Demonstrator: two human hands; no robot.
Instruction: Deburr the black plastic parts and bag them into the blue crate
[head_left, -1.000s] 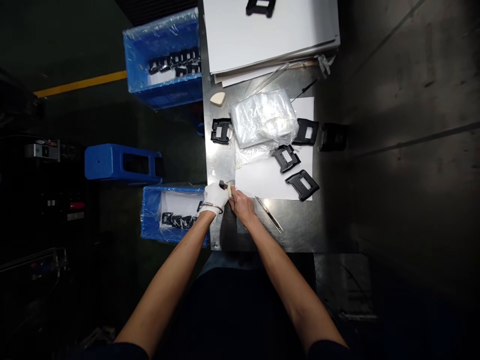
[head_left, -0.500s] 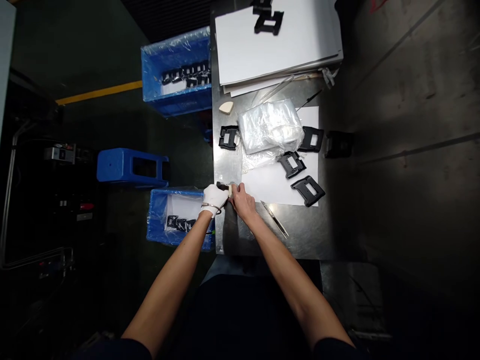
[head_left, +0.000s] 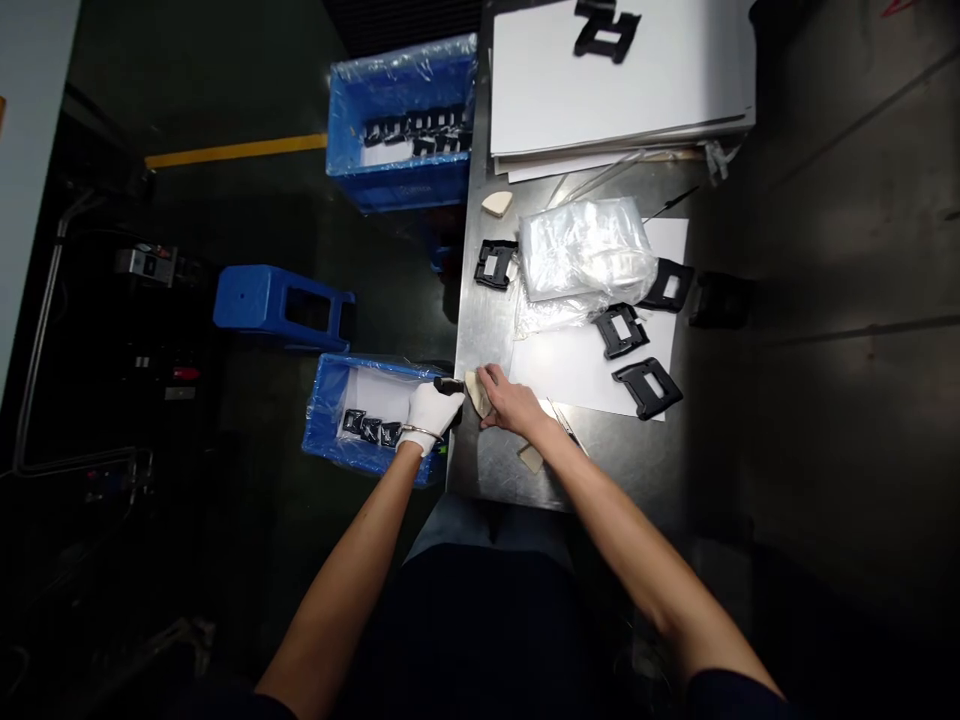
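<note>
My left hand [head_left: 432,412], in a white glove with a band at the wrist, is closed on a black plastic part [head_left: 450,385] at the table's left edge, beside the lower blue bin. Much of that part is hidden by the glove. Bare, my right hand [head_left: 511,402] has its fingers on a cream-coloured pad [head_left: 475,392] at the table edge, just right of the black part. Another cream pad [head_left: 530,457] lies below my right wrist. Under and beside the forearm is a slim cutter knife [head_left: 568,425].
Black frames [head_left: 648,387] lie on white paper [head_left: 555,375] near a stack of clear plastic bags [head_left: 585,250]. A paper stack [head_left: 622,90] is at the back. Left of the table [head_left: 480,330] stand a lower bin [head_left: 319,405], an upper bin [head_left: 397,185] and a blue stool [head_left: 247,295].
My hands have come apart: the left moved left with the black part, while the right stays at the cream pad. A second cream pad now shows near my right wrist. The whole view has shifted.
</note>
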